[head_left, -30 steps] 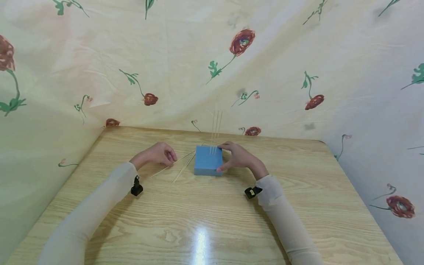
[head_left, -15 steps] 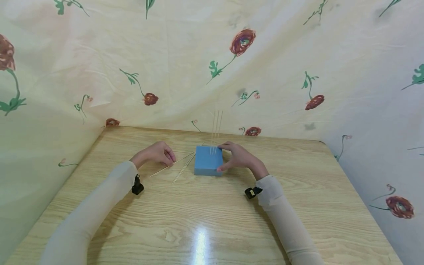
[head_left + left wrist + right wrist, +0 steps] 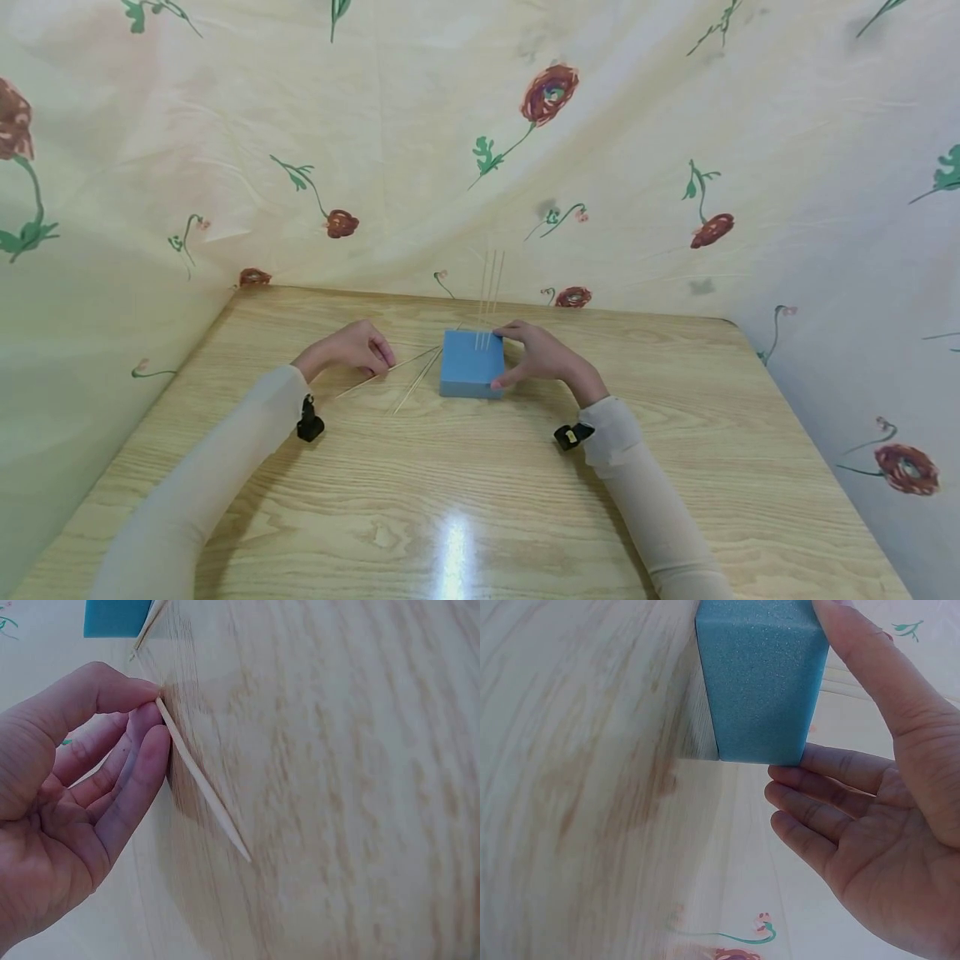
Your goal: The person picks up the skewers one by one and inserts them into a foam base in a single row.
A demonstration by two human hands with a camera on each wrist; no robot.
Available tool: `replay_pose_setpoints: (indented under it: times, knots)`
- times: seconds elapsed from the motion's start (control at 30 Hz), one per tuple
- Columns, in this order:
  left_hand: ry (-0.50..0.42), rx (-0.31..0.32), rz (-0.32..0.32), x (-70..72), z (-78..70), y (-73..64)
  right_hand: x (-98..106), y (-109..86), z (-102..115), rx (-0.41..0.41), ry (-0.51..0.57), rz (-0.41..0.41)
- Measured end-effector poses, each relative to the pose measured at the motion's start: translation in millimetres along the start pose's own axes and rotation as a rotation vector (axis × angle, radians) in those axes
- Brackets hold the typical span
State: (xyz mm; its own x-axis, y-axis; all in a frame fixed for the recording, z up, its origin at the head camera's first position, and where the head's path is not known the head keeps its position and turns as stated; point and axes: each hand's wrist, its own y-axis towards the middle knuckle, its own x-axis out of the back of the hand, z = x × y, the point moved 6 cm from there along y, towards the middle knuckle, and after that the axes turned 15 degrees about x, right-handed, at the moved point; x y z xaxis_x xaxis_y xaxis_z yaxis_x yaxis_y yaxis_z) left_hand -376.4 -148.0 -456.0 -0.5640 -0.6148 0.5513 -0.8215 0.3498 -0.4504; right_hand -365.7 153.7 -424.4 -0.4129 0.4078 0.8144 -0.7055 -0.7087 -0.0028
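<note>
In the head view a blue foam block [image 3: 471, 367] lies flat on the table, with several thin wooden skewers [image 3: 492, 292] standing upright in its back right part. My right hand [image 3: 546, 354] steadies the block, thumb at its front right corner and fingertips at the back one. The right wrist view shows the thumb and fingers on two sides of the foam block [image 3: 765, 690]. To the left, my left hand [image 3: 363, 348] pinches a wooden skewer between thumb and fingertips. In the left wrist view the pointed end of this skewer [image 3: 199, 776] sticks out past the fingers, low over the table.
A few loose skewers [image 3: 414, 390] lie on the table between my left hand and the block. The wood-grain table [image 3: 480, 475] reaches back to a flowered cloth [image 3: 420, 150] hanging behind it and at both sides. Each wrist wears a small black camera [image 3: 310, 425].
My left hand has shifted slightly left with the pinched skewer. The near ends of the loose skewers have moved a little. The right hand and block stay still.
</note>
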Motion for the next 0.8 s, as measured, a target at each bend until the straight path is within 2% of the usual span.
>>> replay_pose_setpoints:
  times: [0.4,0.8]
  knots:
    - [-0.059,0.033,0.009,2.7,5.0,-5.7,1.3,-1.0,0.8,-0.013,0.006,-0.006]
    - [-0.103,-0.008,0.001,5.4,8.4,-4.7,0.9,0.1,0.9,0.001,-0.001,-0.007]
